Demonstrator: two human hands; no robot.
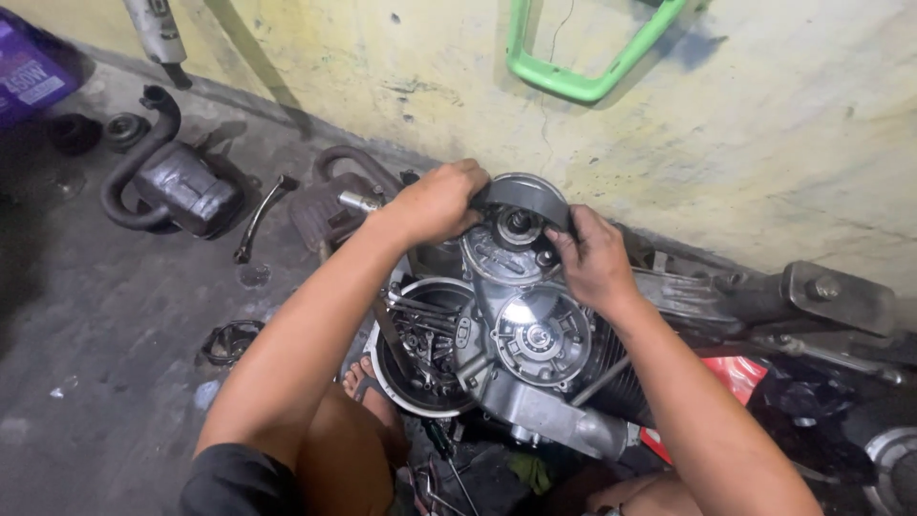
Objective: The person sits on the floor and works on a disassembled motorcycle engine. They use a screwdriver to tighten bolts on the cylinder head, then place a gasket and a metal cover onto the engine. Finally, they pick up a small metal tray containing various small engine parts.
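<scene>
Gripping black belt (523,196) both hands; purple box (33,69) top-left.

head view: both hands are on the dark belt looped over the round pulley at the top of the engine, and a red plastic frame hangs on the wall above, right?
Not quite. The frame hanging on the wall is green, not red, as the head view shows. The rest holds: left hand and right hand both grip the dark belt over the round pulley atop the engine.

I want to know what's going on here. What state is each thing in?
Left hand: gripping the drive belt.
Right hand: gripping the drive belt.
Drive belt: looped over the pulley.
Engine: cover off, insides showing.
Metal bowl: full of parts.
Exhaust pipe: lying on floor.
</scene>
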